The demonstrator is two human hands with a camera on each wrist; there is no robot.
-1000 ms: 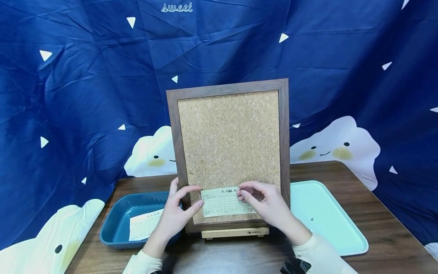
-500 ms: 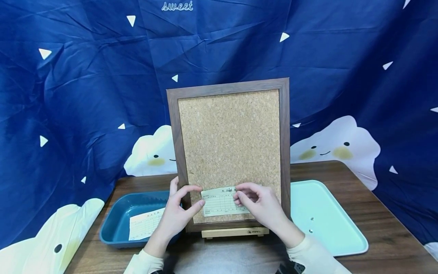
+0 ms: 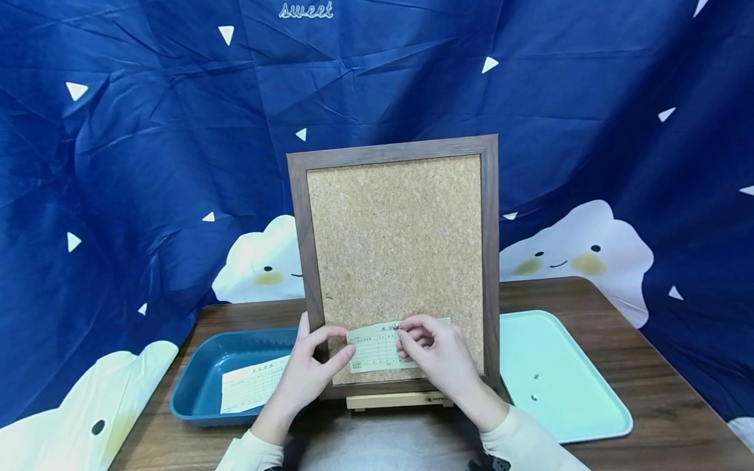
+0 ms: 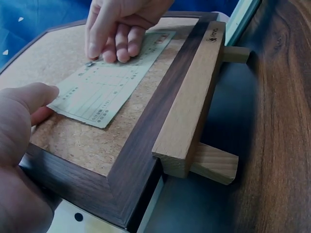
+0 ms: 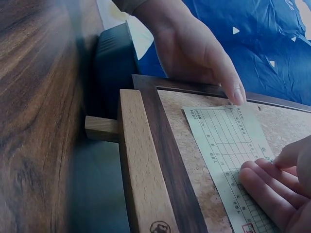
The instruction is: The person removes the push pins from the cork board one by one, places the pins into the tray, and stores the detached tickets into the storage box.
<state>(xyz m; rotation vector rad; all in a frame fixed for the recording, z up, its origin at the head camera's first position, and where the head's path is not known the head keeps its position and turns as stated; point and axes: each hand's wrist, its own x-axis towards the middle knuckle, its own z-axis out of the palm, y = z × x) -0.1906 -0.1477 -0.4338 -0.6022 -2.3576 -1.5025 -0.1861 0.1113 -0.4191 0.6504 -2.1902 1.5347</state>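
A framed cork board (image 3: 400, 242) leans on a small wooden easel (image 3: 400, 400). A pale green printed slip of paper (image 3: 371, 353) lies against the cork near its lower edge, and a small metallic pushpin (image 3: 396, 326) sits at its top. My left hand (image 3: 309, 369) grips the board's left side; thumb and index finger touch the paper's left end while other fingers go behind the frame. With thumb and index finger, my right hand (image 3: 442, 353) pinches at the pushpin, the remaining fingers curled over the paper. That hand hides the paper's right part.
A blue tub (image 3: 197, 379) with another printed slip (image 3: 250, 386) stands at the left, partly behind my left forearm. On the right, a mint tray (image 3: 580, 386) bears two tiny metallic pins (image 3: 536, 377). A dark blue cloth (image 3: 377, 72) hangs behind the wooden table (image 3: 660, 392).
My right hand has slid left along the paper, up to the pushpin. My left hand stays at the board's left edge. A second pin on the tray has come into sight.
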